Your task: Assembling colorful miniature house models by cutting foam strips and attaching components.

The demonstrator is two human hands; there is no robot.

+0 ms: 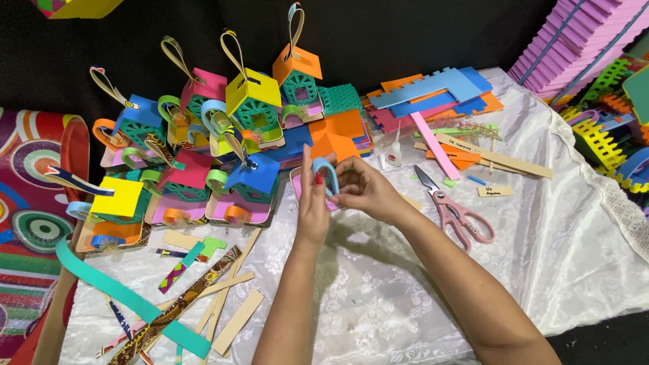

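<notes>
My left hand [312, 203] and my right hand [365, 189] meet over the middle of the table. Between their fingers they hold a light blue foam strip [327, 169] bent into an arch. Under the hands lies a small pink foam tray [297, 184], mostly hidden. Just left of the hands stand several small foam houses [250, 108] with coloured roofs and ribbon loops on top.
Pink-handled scissors [454, 211] lie to the right on the white lace cloth [405, 297]. A small glue bottle [393, 154] stands beyond the hands. Flat foam sheets [433, 91] are stacked at the back. Strips of foam, ribbon and card [196, 297] lie at the lower left. Foam fences [602, 138] are at far right.
</notes>
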